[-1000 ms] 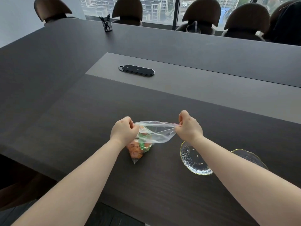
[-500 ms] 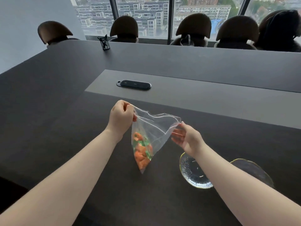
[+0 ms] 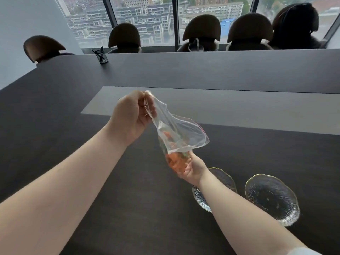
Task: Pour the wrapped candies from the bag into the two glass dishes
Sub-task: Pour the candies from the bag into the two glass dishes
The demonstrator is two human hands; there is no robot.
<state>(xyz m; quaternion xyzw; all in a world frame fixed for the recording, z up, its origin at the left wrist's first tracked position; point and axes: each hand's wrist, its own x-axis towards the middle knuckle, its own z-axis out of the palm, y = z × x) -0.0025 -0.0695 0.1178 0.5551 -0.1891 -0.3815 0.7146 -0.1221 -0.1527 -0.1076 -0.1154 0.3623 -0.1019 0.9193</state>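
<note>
A clear zip bag (image 3: 181, 134) hangs in the air above the dark table (image 3: 55, 126), its mouth open and sagging to the right. Orange and green wrapped candies (image 3: 175, 161) fill its lower end. My left hand (image 3: 131, 115) pinches the bag's top corner. My right hand (image 3: 193, 169) cups the candy-filled bottom from below. Two ribbed glass dishes with gold rims sit on the table at the right: the near-left dish (image 3: 223, 178) is partly hidden by my right forearm, and the right dish (image 3: 272, 198) is in full view with nothing in it.
A lighter grey inset panel (image 3: 239, 109) runs across the table's middle. A small black pen holder (image 3: 102, 57) stands near the far edge. Several brown chairs (image 3: 201, 28) line the far side before tall windows.
My left hand lifted the bag's top corner higher. My right hand let go of the bag's mouth and moved under the candy-filled bottom. The view tilted up.
</note>
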